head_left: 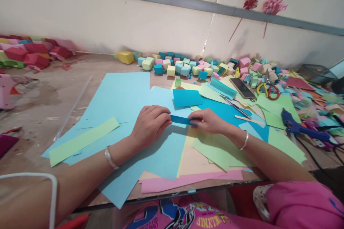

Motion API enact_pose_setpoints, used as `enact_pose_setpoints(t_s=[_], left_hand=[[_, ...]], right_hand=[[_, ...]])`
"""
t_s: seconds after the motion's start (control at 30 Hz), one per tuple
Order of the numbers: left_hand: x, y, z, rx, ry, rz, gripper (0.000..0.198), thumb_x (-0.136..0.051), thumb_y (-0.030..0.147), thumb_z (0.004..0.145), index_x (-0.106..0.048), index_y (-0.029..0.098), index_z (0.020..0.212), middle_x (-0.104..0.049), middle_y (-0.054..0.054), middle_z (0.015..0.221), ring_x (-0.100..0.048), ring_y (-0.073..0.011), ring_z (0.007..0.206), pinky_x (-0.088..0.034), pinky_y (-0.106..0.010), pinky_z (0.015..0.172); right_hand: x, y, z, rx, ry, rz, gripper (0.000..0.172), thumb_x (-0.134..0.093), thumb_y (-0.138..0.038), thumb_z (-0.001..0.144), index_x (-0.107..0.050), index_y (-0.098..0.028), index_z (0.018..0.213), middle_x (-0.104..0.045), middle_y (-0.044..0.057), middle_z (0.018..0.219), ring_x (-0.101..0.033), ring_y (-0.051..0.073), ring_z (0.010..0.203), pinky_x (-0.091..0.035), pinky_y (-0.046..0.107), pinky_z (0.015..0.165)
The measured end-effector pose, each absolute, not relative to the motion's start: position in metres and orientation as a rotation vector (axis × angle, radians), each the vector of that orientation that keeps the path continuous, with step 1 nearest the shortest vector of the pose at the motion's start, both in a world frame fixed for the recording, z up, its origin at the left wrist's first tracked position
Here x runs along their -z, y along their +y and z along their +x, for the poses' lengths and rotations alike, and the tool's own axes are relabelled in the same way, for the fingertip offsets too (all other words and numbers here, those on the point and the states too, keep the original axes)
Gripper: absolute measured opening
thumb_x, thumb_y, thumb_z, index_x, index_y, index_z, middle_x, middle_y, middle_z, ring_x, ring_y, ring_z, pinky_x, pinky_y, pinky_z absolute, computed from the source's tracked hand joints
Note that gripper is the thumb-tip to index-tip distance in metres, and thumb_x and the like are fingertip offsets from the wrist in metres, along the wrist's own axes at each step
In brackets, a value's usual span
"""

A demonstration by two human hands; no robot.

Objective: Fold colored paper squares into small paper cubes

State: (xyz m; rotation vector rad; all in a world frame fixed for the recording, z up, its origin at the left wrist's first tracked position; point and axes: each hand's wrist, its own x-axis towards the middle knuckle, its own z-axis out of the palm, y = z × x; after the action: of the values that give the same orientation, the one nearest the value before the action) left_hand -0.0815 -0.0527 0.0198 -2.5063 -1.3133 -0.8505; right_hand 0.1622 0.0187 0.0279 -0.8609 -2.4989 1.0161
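A narrow dark blue paper strip [179, 119] is stretched level between my two hands, above light blue sheets [126, 96]. My left hand [152, 124] has its fingers closed on the strip's left end. The right end is pinched in my right hand [206, 121]. Just behind the strip lies a blue paper piece [186, 98]. A light green strip [83, 142] rests on the sheets at the left. Green sheets [220, 150] lie under my right hand.
Small paper boxes [170, 70] line the wall. At the right are a phone [242, 88], scissors with yellow and red handles [268, 90], a blue glue gun [306, 128] with a cable, and paper scraps. Tweezers [236, 106] lie behind my right hand.
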Motion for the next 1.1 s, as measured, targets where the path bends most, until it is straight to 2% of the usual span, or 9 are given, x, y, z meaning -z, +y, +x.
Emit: enact_pose_setpoints(t_s=[0.17,0.27,0.33,0.43,0.57,0.67,0.77,0.93,1.1], left_hand=[[-0.018,-0.051,-0.083,0.939,-1.341,-2.478,0.010,-0.055,0.020,0.091,-0.061,0.020,0.082,-0.071,-0.003,0.088,-0.062,-0.0184,0.083,-0.043,-0.033,0.076],[-0.016,-0.051,-0.084,0.987,-1.330,-2.473,0.010,-0.055,0.019,0.091,-0.060,0.020,0.082,-0.070,-0.002,0.086,-0.061,-0.0175,0.081,-0.044,-0.032,0.075],[-0.015,-0.051,-0.084,1.022,-1.325,-2.473,0.011,-0.054,0.017,0.091,-0.060,0.020,0.082,-0.070,-0.002,0.084,-0.061,-0.0171,0.080,-0.045,-0.032,0.075],[-0.013,-0.051,-0.082,1.085,-1.327,-2.462,0.008,-0.054,0.017,0.091,-0.062,0.020,0.088,-0.069,-0.003,0.083,-0.061,-0.0171,0.080,-0.047,-0.032,0.075],[-0.016,-0.053,-0.081,1.158,-1.441,-2.514,0.015,-0.055,0.019,0.091,-0.066,0.019,0.102,-0.066,-0.005,0.086,-0.060,-0.0156,0.077,-0.048,-0.029,0.070],[-0.021,-0.054,-0.080,1.151,-1.586,-2.561,0.016,-0.054,0.021,0.090,-0.070,0.019,0.094,-0.060,-0.003,0.077,-0.056,-0.0143,0.069,-0.046,-0.028,0.064],[-0.025,-0.054,-0.079,1.177,-1.716,-2.568,0.017,-0.054,0.023,0.089,-0.068,0.018,0.080,-0.060,-0.003,0.078,-0.057,-0.0150,0.072,-0.045,-0.028,0.065],[-0.024,-0.053,-0.079,1.245,-1.953,-2.564,0.014,-0.054,0.025,0.087,-0.063,0.019,0.078,-0.065,0.001,0.071,-0.054,-0.0114,0.061,-0.042,-0.024,0.057],[-0.021,-0.053,-0.078,1.284,-2.034,-2.548,0.013,-0.059,0.026,0.083,-0.066,0.019,0.076,-0.067,0.002,0.068,-0.051,-0.0102,0.056,-0.042,-0.024,0.055]], right_hand=[[-0.028,0.017,0.162,-1.040,-2.426,-0.852,0.026,-0.048,-0.030,0.093,-0.070,-0.017,0.090,-0.070,0.002,0.079,-0.059,0.011,0.069,-0.041,0.022,0.062],[-0.032,0.014,0.161,-0.955,-2.438,-0.808,0.029,-0.055,-0.041,0.090,-0.071,-0.017,0.094,-0.071,0.004,0.083,-0.060,0.013,0.073,-0.040,0.022,0.063],[-0.032,0.011,0.160,-0.800,-2.463,-0.807,0.026,-0.064,-0.039,0.085,-0.070,-0.017,0.096,-0.071,0.005,0.084,-0.059,0.014,0.074,-0.039,0.023,0.063],[-0.028,0.009,0.159,-0.620,-2.460,-0.804,0.017,-0.061,-0.030,0.087,-0.070,-0.017,0.091,-0.070,0.005,0.079,-0.056,0.013,0.068,-0.038,0.023,0.062],[-0.024,0.012,0.159,-0.608,-2.414,-0.772,0.016,-0.056,-0.025,0.089,-0.069,-0.016,0.084,-0.069,0.004,0.073,-0.054,0.011,0.062,-0.037,0.023,0.060],[-0.024,0.014,0.159,-0.637,-2.405,-0.779,0.016,-0.056,-0.023,0.089,-0.069,-0.017,0.084,-0.069,0.003,0.071,-0.055,0.011,0.061,-0.037,0.022,0.059],[-0.025,0.014,0.160,-0.708,-2.379,-0.810,0.015,-0.056,-0.023,0.089,-0.068,-0.017,0.084,-0.069,0.002,0.069,-0.056,0.011,0.061,-0.038,0.021,0.059],[-0.026,0.011,0.159,-0.847,-2.317,-0.868,0.014,-0.055,-0.022,0.089,-0.067,-0.017,0.083,-0.069,0.001,0.070,-0.058,0.010,0.061,-0.040,0.020,0.060],[-0.026,0.009,0.156,-0.647,-2.371,-0.845,0.021,-0.053,-0.024,0.092,-0.066,-0.017,0.077,-0.065,0.002,0.070,-0.055,0.011,0.064,-0.038,0.022,0.062]])
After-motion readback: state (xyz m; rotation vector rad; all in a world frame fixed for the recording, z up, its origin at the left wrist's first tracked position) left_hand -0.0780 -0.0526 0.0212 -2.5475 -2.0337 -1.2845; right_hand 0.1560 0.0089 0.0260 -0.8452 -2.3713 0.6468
